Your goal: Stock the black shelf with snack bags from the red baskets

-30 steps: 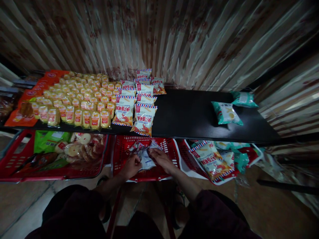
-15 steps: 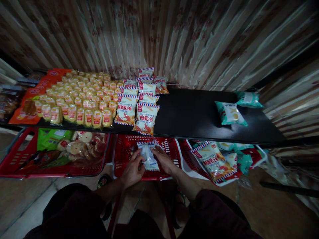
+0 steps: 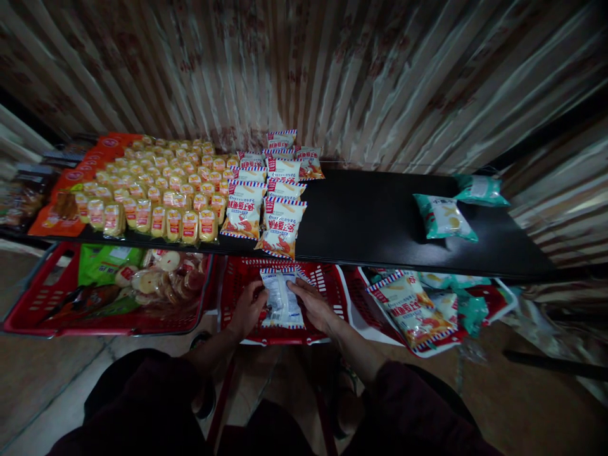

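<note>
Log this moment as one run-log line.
left hand: holds snack packet | right hand: holds snack packet | snack packet: over red basket | black shelf: behind red basket

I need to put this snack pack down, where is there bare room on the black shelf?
The snack pack is between your left hand and right hand. The widest bare patch of black shelf lies between the striped packs and the teal packs. Left of the striped packs, yellow cakes crowd it edge to edge.
</note>
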### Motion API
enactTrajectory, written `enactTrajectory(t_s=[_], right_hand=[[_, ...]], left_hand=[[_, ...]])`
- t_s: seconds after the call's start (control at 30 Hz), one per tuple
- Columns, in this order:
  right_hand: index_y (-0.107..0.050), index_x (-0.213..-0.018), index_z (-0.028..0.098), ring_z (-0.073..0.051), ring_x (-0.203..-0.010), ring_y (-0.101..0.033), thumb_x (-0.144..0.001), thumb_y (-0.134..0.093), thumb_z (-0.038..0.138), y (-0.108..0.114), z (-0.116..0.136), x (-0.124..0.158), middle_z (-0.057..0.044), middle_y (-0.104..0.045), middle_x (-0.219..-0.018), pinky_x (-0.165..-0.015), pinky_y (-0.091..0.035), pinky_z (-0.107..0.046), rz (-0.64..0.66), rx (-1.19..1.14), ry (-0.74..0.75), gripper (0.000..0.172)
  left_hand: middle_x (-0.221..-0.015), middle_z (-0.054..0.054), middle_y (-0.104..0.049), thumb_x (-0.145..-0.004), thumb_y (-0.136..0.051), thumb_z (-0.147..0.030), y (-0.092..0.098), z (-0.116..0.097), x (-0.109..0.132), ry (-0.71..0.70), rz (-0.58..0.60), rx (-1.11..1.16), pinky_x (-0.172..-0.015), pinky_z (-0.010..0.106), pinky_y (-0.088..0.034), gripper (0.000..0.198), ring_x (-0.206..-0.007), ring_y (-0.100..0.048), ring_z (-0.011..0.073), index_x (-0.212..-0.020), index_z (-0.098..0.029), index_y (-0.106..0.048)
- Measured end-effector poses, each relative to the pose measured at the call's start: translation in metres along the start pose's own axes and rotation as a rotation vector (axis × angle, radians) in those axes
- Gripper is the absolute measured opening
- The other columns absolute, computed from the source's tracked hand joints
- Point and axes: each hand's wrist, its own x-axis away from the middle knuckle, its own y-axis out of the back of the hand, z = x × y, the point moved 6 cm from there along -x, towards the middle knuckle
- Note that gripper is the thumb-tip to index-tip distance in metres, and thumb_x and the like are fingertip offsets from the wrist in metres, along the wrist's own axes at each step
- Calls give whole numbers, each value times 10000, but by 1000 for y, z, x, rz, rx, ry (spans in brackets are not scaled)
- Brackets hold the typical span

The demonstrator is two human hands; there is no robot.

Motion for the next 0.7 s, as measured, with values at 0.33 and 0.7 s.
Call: enactTrajectory(t_s=[0.33, 0.7], right_hand=[[-628, -969, 195, -190, -803, -672, -666, -737, 418, -11, 11, 7, -31, -727, -940, -715, -517, -292, 142, 26, 107, 391], [-611, -989, 202, -188, -818, -668, -695, -735, 456, -12, 0, 2, -33, -716, -951, -692, -530, -307, 159, -19, 2, 408]], left_hand=[[-1225, 70, -627, -758, -639, -426, -24, 3, 14, 89, 291, 349, -954, 356, -466, 538, -1109, -596, 225, -1224, -193, -504], [-1161, 118, -662, -612, -786, -394, -17, 14, 8, 93, 193, 417, -983, 414, -441, 606, -1090, -603, 281, -1121, -136, -582]])
